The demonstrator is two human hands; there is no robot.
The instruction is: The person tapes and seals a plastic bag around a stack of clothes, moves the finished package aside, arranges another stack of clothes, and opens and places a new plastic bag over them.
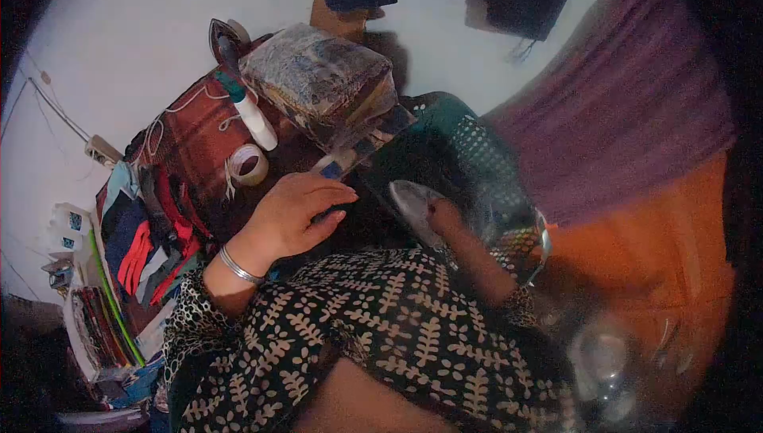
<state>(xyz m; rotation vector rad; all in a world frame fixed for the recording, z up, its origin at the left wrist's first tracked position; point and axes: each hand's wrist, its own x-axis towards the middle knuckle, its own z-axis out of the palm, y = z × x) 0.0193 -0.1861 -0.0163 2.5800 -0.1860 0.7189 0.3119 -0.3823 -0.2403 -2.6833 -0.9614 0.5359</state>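
My left hand (298, 214), with a silver bangle at the wrist, is held over dark cloth (369, 222). Its fingers stretch forward, the thumb stands apart from them, and I see nothing held. Just beyond those fingertips lies a small blue piece (331, 170) beside clear plastic. To the right, my right hand (451, 226) is blurred, its fingers closed at the edge of a shiny grey oval thing (413, 202) with a rounded tip. What that thing is, I cannot make out. Patterned black cloth (397, 290) covers my lap.
A plastic-wrapped bundle (318, 75) sits ahead, with a clothes iron (226, 42) behind it. Nearby are a white tube (257, 123) and a tape roll (248, 164). Fabric strips (147, 234) lie left. Teal dotted cloth (485, 155) and a clear round object (604, 357) are right.
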